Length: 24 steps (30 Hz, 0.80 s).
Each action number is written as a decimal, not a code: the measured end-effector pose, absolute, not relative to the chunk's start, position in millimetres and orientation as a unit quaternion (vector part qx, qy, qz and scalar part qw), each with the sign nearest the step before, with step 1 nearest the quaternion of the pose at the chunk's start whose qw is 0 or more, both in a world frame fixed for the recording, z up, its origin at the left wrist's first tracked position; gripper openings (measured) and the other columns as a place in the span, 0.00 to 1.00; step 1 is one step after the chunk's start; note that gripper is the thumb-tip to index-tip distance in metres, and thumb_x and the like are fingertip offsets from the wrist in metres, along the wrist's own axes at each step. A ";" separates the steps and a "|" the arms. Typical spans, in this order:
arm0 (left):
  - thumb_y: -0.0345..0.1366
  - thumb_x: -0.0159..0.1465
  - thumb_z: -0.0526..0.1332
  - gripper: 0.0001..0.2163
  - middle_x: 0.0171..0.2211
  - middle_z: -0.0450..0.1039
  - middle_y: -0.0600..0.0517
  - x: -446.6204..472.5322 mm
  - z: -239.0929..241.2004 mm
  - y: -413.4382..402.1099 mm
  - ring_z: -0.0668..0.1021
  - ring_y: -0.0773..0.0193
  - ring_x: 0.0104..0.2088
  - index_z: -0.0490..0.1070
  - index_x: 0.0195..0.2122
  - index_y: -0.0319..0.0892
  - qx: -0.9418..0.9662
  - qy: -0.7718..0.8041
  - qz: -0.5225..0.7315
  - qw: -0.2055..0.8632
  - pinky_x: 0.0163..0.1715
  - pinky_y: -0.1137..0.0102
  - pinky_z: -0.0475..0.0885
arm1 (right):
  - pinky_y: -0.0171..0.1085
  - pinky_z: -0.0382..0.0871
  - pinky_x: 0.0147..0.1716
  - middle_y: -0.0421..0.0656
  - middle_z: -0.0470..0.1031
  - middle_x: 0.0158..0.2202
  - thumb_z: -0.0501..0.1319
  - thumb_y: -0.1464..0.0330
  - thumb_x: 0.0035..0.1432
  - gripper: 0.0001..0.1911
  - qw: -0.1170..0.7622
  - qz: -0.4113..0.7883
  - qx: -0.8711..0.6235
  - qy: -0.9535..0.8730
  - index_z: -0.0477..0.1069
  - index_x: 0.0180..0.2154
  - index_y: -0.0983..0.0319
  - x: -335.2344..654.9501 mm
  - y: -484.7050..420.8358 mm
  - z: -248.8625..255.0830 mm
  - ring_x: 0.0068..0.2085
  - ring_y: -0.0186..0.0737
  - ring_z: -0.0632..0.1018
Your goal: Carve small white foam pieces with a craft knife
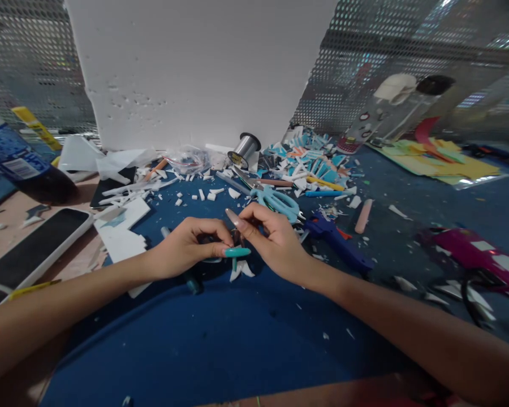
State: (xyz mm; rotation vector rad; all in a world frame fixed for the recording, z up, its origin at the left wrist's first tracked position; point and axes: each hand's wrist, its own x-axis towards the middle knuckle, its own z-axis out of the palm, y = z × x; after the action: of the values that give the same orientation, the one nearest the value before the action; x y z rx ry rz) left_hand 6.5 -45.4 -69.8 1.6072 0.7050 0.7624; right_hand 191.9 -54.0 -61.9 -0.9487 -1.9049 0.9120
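My left hand (195, 246) is closed in a pinch at the middle of the blue mat (220, 339). At its thumb tip is a long teal tip, either a painted nail or part of the piece; I cannot tell which. Just below hangs a small teal and white piece (241, 271) with a forked white end, apparently in the left fingers' pinch. My right hand (275, 237) is beside it, its fingers bent together and its long thumb nail pointing up and left. Whatever lies between the right fingers is hidden. Light blue scissors (275, 202) lie just behind the right hand.
Behind the hands are a wire spool (245, 150) and a heap of blue and white scraps (311, 158) before a white foam board (203, 68). A blue glue gun (339, 243) lies right; a phone (38, 249) and a bottle (21, 164) are left.
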 end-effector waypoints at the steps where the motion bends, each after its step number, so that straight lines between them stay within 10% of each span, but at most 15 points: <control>1: 0.35 0.56 0.65 0.06 0.25 0.73 0.52 6.4 -70.0 -45.5 0.72 0.70 0.26 0.73 0.25 0.38 0.684 0.307 0.324 0.577 0.28 0.75 0.68 | 0.33 0.62 0.27 0.37 0.65 0.24 0.52 0.62 0.64 0.14 0.397 0.350 -0.376 -0.760 0.63 0.28 0.61 192.1 -54.0 -62.1 0.26 0.32 0.68; 6: 0.39 0.55 0.66 0.09 0.24 0.73 0.51 6.1 -73.5 -43.2 0.72 0.70 0.25 0.74 0.25 0.38 0.664 0.317 0.361 0.573 0.26 0.74 0.68 | 0.40 0.66 0.37 0.44 0.68 0.30 0.45 0.63 0.66 0.13 0.376 0.147 -0.480 -0.779 0.61 0.33 0.61 201.4 -38.7 -62.8 0.34 0.40 0.71; 10: 0.41 0.54 0.67 0.10 0.25 0.75 0.49 5.0 -77.9 -39.0 0.73 0.69 0.26 0.75 0.26 0.38 0.644 0.284 0.418 0.575 0.26 0.73 0.69 | 0.51 0.60 0.47 0.57 0.66 0.41 0.57 0.62 0.56 0.14 0.164 -0.063 -0.633 -0.754 0.62 0.39 0.67 219.7 -12.5 -57.7 0.47 0.58 0.67; 14: 0.41 0.54 0.67 0.10 0.25 0.76 0.49 4.1 -80.0 -36.9 0.75 0.68 0.27 0.76 0.26 0.39 0.641 0.259 0.436 0.576 0.28 0.72 0.71 | 0.48 0.64 0.39 0.55 0.67 0.39 0.62 0.53 0.48 0.24 -0.030 0.015 -0.642 -0.766 0.64 0.38 0.65 236.9 5.7 -44.5 0.42 0.59 0.70; 19: 0.37 0.56 0.66 0.06 0.27 0.77 0.49 3.7 -84.0 -35.3 0.76 0.66 0.29 0.77 0.27 0.41 0.643 0.228 0.447 0.579 0.32 0.69 0.72 | 0.36 0.55 0.22 0.40 0.60 0.21 0.51 0.52 0.58 0.19 -0.020 0.186 -0.610 -0.770 0.62 0.30 0.61 252.2 13.7 -26.4 0.22 0.37 0.64; 24: 0.36 0.57 0.65 0.04 0.27 0.77 0.50 2.9 -88.3 -33.1 0.76 0.67 0.29 0.78 0.28 0.42 0.640 0.206 0.464 0.577 0.32 0.70 0.72 | 0.34 0.51 0.21 0.37 0.57 0.20 0.61 0.65 0.52 0.10 -0.053 0.197 -0.589 -0.782 0.60 0.26 0.61 257.1 16.0 -27.0 0.21 0.34 0.62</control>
State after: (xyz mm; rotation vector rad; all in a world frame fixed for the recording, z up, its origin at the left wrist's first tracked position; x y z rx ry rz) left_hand 2.9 -33.1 -88.3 1.4973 0.4809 1.0856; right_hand 257.1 16.0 -27.0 -1.9138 -2.5435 0.6416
